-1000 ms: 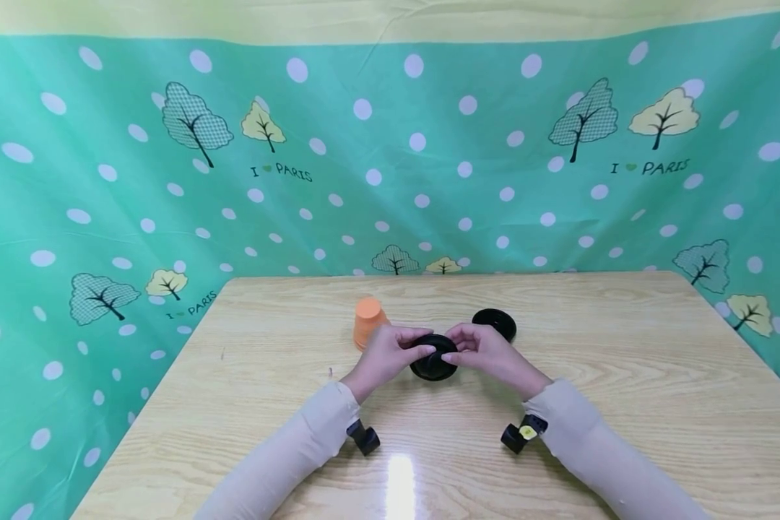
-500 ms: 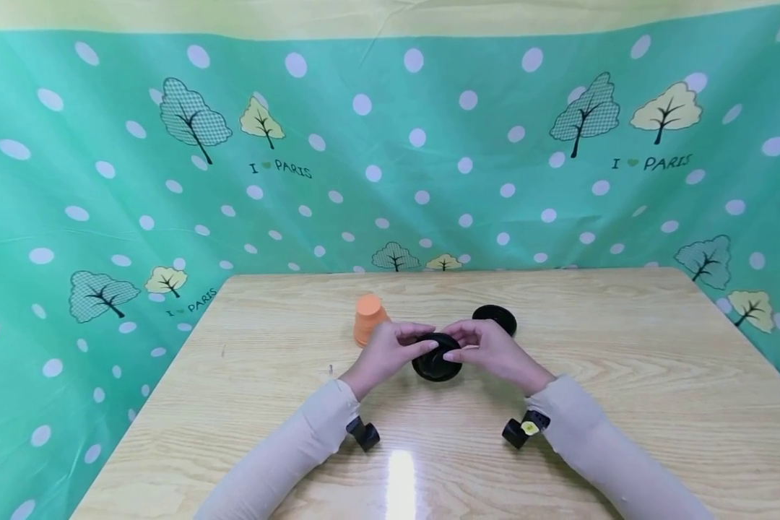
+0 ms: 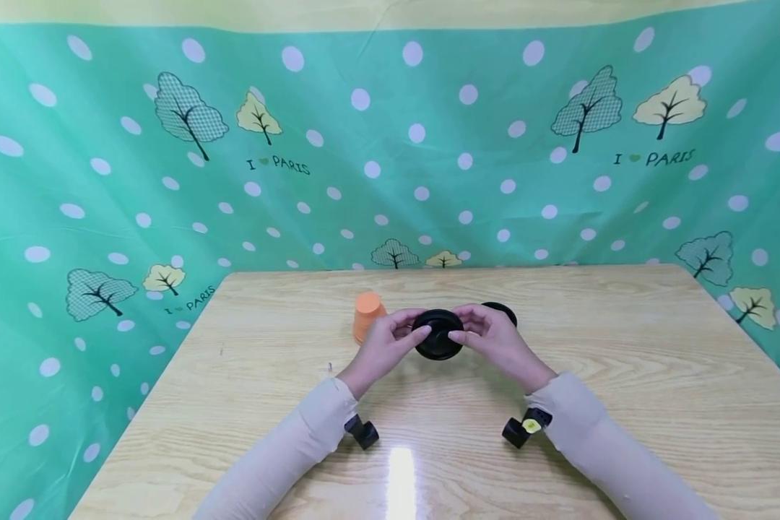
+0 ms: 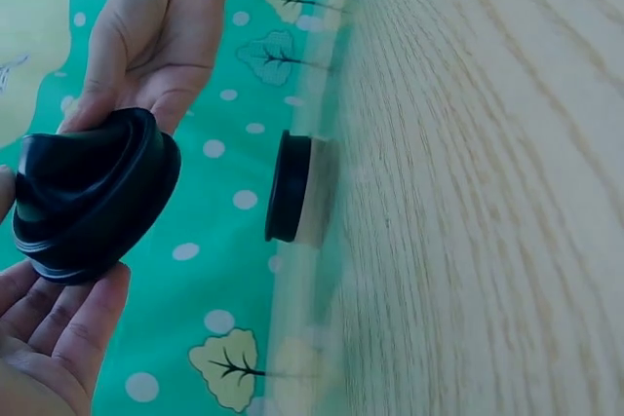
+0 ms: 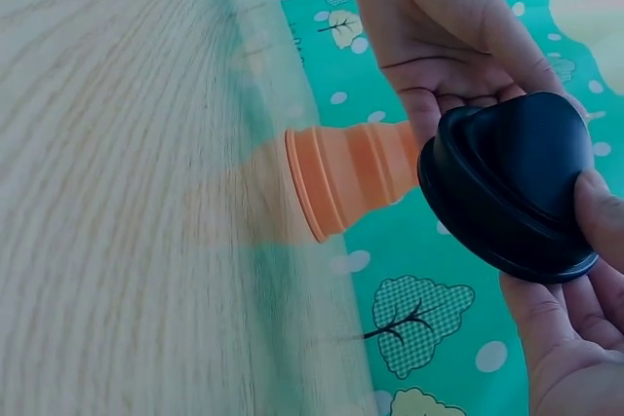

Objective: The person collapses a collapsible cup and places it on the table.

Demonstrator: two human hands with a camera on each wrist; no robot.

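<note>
A black, ridged, soft-looking collapsible cup [image 3: 438, 348] is held between both hands over the middle of the table. My left hand [image 3: 380, 343] grips its left rim, thumb on the near face and fingers behind. My right hand [image 3: 503, 347] pinches the right side in the same manner. In the left wrist view the black cup [image 4: 93, 197] has a folded, dented wall; the right wrist view shows the cup [image 5: 517, 182] tilted, with a bulge pushed up on one side. An orange stepped cup [image 3: 367, 316] stands upside down just beyond my left hand.
Behind my right hand lies a second round black piece [image 3: 503, 311], partly hidden; it looks short and rimmed in the left wrist view. The wooden table [image 3: 624, 347] ends at a green dotted cloth [image 3: 338, 108] hung along its back and left.
Both hands have raised the black cup slightly, and its round face has tipped more toward the head camera. The orange cup and the second black piece stay where they were.
</note>
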